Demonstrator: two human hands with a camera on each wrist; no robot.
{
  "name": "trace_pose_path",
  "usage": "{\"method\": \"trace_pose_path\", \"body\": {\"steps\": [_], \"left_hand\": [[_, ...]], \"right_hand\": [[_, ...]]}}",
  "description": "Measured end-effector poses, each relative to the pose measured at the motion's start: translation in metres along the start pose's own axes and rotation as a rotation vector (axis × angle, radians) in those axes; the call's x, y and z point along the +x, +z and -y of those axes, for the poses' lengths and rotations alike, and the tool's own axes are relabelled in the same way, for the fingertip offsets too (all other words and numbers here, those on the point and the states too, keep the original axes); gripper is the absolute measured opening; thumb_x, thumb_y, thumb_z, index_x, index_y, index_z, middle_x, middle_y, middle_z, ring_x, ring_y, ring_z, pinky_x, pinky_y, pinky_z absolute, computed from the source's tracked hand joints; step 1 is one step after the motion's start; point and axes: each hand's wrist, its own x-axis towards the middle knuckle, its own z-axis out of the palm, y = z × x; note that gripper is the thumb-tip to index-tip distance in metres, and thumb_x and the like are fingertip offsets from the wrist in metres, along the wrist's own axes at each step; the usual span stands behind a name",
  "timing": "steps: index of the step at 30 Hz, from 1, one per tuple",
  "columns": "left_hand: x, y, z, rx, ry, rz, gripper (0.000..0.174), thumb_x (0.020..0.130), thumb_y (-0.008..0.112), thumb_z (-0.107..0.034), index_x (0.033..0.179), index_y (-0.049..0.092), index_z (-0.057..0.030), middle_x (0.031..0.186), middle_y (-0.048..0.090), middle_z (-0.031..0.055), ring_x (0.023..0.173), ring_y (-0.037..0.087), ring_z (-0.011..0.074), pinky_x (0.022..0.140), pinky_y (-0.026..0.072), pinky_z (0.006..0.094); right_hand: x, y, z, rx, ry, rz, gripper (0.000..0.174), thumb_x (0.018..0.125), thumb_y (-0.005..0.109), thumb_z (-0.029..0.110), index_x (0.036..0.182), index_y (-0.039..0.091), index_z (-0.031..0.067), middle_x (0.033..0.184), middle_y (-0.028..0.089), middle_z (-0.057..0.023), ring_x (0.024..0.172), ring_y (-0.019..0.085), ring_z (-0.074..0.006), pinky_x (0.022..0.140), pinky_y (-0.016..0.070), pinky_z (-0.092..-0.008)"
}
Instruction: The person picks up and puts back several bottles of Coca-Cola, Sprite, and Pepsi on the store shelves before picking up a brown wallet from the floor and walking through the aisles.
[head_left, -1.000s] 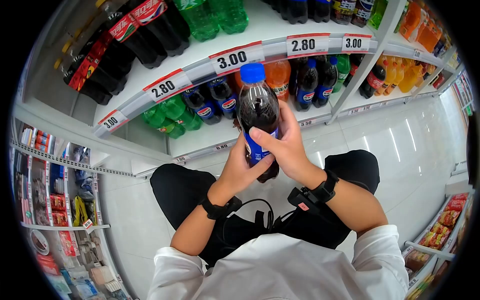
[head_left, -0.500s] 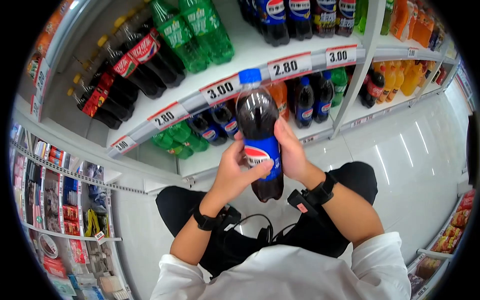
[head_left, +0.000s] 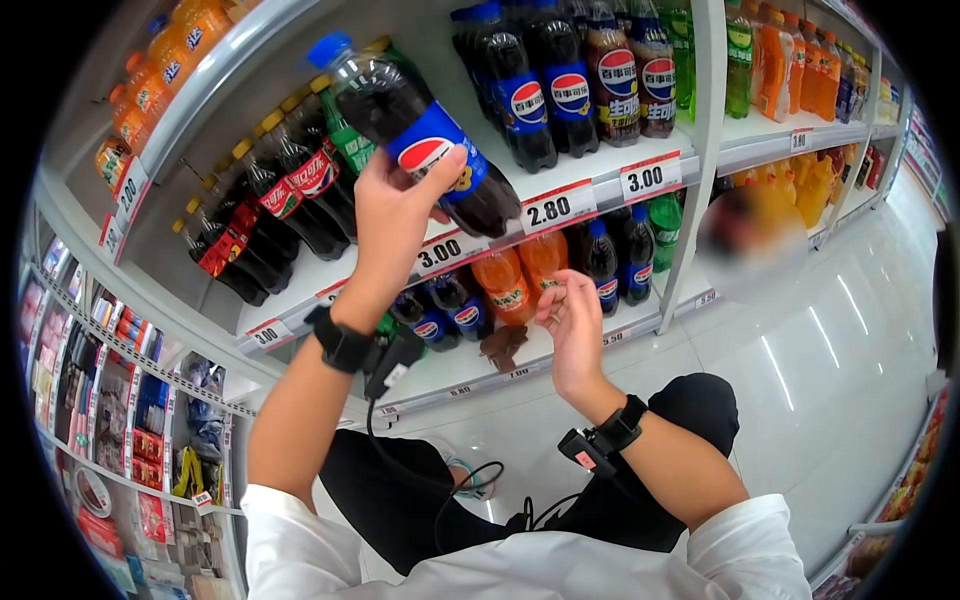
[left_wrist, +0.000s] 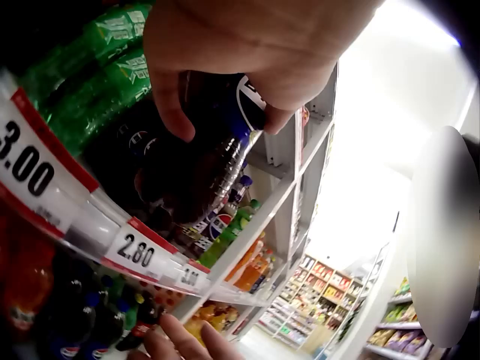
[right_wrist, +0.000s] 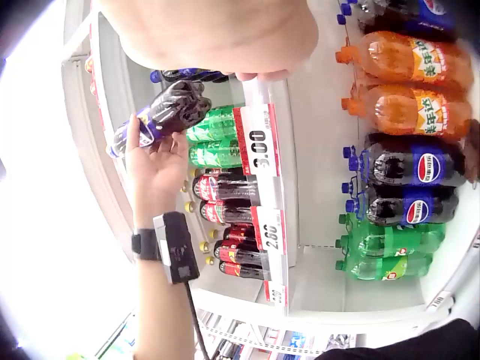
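In the head view my left hand (head_left: 390,225) grips a cola bottle (head_left: 430,140) with a blue cap and blue label around its middle. The bottle leans, cap to the upper left, its base overlapping the upper shelf's front edge. Thumb and fingers wrap the label, as the left wrist view also shows with the bottle's dark base (left_wrist: 180,180). My right hand (head_left: 575,345) holds nothing, its fingers loosely bent in front of the lower shelf by the orange soda bottles (head_left: 503,285). From the right wrist, the bottle (right_wrist: 176,109) appears in front of green bottles (right_wrist: 217,139).
On the upper shelf (head_left: 660,160) stand red-label cola bottles (head_left: 310,170) at left and blue-label cola bottles (head_left: 525,100) at right. Price tags (head_left: 558,207) line its edge. A white shelf post (head_left: 705,120) rises at right. A side rack (head_left: 150,400) stands at left.
The bottle has moved from over the lap, between both hands, up and left to the upper shelf. My right hand has let go of it; the left still holds it.
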Motion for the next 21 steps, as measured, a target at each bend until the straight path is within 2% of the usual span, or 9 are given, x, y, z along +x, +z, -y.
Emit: {"method": "trace_pose_path", "body": {"steps": [1,3,6,11,13,14,16,21], "left_hand": [[0.010,0.000,0.001,0.059,0.022,0.011,0.046,0.079,0.078,-0.026,0.110,0.057,0.0009,0.096,0.067,0.0088,0.078,0.065,0.0108,0.050,0.0489,0.0208],[0.026,0.002,0.004,0.091,0.041,0.009,0.048,0.078,0.079,-0.026,0.110,0.058,0.0018,0.096,0.067,0.0090,0.077,0.065,0.0114,0.052,0.0506,0.0217],[0.041,0.006,0.013,0.193,0.055,-0.007,0.053,0.075,0.081,-0.027,0.111,0.058,0.0047,0.096,0.068,0.0110,0.076,0.067,0.0140,0.052,0.0529,0.0234],[0.050,0.015,0.024,0.288,0.026,0.016,0.050,0.074,0.080,-0.024,0.110,0.058,0.0050,0.093,0.069,0.0130,0.076,0.069,0.0159,0.052,0.0547,0.0247],[0.053,0.020,0.030,0.321,0.024,0.031,0.047,0.075,0.080,-0.021,0.107,0.058,0.0050,0.091,0.069,0.0135,0.074,0.069,0.0158,0.051,0.0546,0.0249],[0.053,0.022,0.025,0.349,-0.052,0.052,0.053,0.077,0.079,-0.024,0.114,0.057,0.0045,0.099,0.067,0.0122,0.080,0.068,0.0168,0.053,0.0549,0.0250],[0.056,0.026,0.030,0.323,-0.068,0.037,0.052,0.077,0.079,-0.024,0.114,0.057,0.0047,0.099,0.067,0.0125,0.080,0.068,0.0171,0.053,0.0551,0.0252],[0.064,0.030,0.038,0.302,-0.092,0.019,0.051,0.078,0.078,-0.024,0.113,0.056,0.0049,0.100,0.067,0.0136,0.081,0.068,0.0178,0.052,0.0556,0.0258]], "right_hand": [[-0.001,0.001,0.001,0.002,-0.008,0.007,0.024,0.102,0.038,0.028,0.113,0.048,0.0087,0.084,0.052,-0.0021,0.075,0.048,-0.0116,0.075,0.0411,-0.0278],[-0.002,0.000,-0.001,0.061,0.033,0.010,0.024,0.101,0.044,0.029,0.110,0.051,0.0074,0.080,0.055,-0.0002,0.072,0.051,-0.0076,0.070,0.0431,-0.0226],[-0.002,0.000,-0.003,0.051,0.018,0.043,0.026,0.101,0.043,0.031,0.109,0.051,0.0074,0.079,0.055,-0.0002,0.071,0.051,-0.0076,0.068,0.0427,-0.0223],[-0.004,0.002,-0.002,0.028,0.013,0.079,0.027,0.101,0.043,0.032,0.107,0.052,0.0072,0.078,0.054,0.0000,0.070,0.050,-0.0074,0.067,0.0418,-0.0218],[-0.005,0.004,0.001,0.015,0.037,0.083,0.025,0.103,0.037,0.028,0.105,0.050,0.0062,0.074,0.050,-0.0024,0.069,0.046,-0.0112,0.068,0.0389,-0.0254],[-0.005,0.003,0.000,0.015,0.035,0.087,0.025,0.103,0.037,0.028,0.105,0.050,0.0062,0.074,0.050,-0.0024,0.069,0.046,-0.0112,0.068,0.0389,-0.0254],[-0.006,0.001,-0.002,0.030,0.020,0.103,0.027,0.101,0.043,0.031,0.101,0.054,0.0066,0.075,0.053,0.0004,0.069,0.050,-0.0073,0.066,0.0411,-0.0215],[-0.008,0.003,0.000,0.008,0.026,0.111,0.027,0.102,0.040,0.030,0.099,0.053,0.0062,0.074,0.052,-0.0009,0.069,0.048,-0.0091,0.067,0.0401,-0.0235]]}}
